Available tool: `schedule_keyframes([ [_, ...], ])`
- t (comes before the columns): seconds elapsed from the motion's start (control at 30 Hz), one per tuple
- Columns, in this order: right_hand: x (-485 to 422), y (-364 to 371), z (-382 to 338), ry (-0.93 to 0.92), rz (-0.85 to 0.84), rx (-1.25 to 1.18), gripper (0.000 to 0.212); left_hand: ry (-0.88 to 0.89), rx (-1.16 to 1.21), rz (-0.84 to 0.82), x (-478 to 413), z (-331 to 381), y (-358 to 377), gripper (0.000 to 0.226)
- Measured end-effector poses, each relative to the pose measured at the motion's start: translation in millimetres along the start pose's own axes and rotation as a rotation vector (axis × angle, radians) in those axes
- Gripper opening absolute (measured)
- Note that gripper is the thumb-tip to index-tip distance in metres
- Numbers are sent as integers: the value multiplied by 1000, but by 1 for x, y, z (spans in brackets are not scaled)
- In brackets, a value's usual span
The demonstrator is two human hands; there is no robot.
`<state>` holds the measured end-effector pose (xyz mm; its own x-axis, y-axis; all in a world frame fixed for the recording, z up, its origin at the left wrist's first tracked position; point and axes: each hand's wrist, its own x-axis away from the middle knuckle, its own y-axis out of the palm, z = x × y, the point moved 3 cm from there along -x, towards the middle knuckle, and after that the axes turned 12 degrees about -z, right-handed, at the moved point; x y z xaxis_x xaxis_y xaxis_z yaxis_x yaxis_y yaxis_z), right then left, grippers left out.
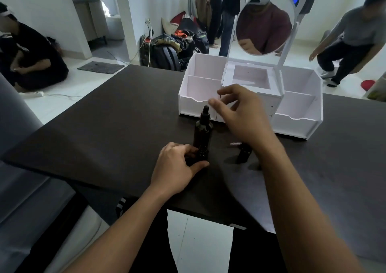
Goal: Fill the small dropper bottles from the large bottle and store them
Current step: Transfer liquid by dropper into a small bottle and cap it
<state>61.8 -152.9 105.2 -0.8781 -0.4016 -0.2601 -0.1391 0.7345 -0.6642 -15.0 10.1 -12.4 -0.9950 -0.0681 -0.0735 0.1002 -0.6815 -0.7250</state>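
On the dark table (104, 116) the large bottle (202, 132) stands upright, dark, with its black dropper cap (206, 110) on top, just in front of the left end of a white organiser (296, 124). The person's left hand (177, 168) rests on the tabletop at the foot of that bottle, fingers and thumb curled round a small bottle (202, 154), dark too, which stands touching or just in front of the large one; whether its neck is capped cannot be told. The right hand (242, 116) hovers above the table beside the dropper cap, fingers loosely bent and spread, holding nothing that shows, one fingertip near the cap but apart from it. Under the right forearm a second small dark bottle (243, 155) sits on the table, partly hidden, and a clear glass tip (236, 143) pokes out just beside it. The organiser has open compartments at either side and a round mirror (264, 24) on a stand at its middle. Beyond the table one person (31, 53) sits on the floor at the left, another (351, 38) crouches at the right, and a heap of bags (173, 45) lies against the far wall
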Motion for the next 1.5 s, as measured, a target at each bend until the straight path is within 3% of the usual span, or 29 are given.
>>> schedule_keyframes([
  [0.1, 0, -26, 13, 55, 10, 74, 25, -6, 14, 11, 0, 0, 0, 39],
  [0.17, -1, -38, 27, 122, -82, 197, 27, -4, 22, 22, 0, -1, 1, 40],
  [0.27, -5, -46, 51, 271, -295, 326, 39, 1, 27, 31, -1, -2, 1, 41],
  [0.5, 1, -40, 63, 494, -599, 264, 79, -9, 40, 27, 0, -1, 1, 39],
  [0.67, 2, -32, 65, 564, -657, 211, 117, -14, 37, 26, 0, -2, 1, 40],
  [0.93, 6, -31, 62, 603, -661, 188, 129, -17, 26, 23, 1, 0, 1, 41],
  [1.03, 4, -35, 62, 530, -630, 184, 116, -17, 25, 24, 1, -1, 1, 43],
  [1.27, -2, -55, 44, 208, -343, 254, 27, -21, 18, 23, 1, 0, 1, 41],
  [1.37, 0, -57, 29, 132, -296, 243, 15, -21, 13, 23, 1, 0, 1, 41],
  [1.5, 10, -50, 7, 114, -387, 153, 17, -27, 11, 1, 1, 0, 0, 44],
])
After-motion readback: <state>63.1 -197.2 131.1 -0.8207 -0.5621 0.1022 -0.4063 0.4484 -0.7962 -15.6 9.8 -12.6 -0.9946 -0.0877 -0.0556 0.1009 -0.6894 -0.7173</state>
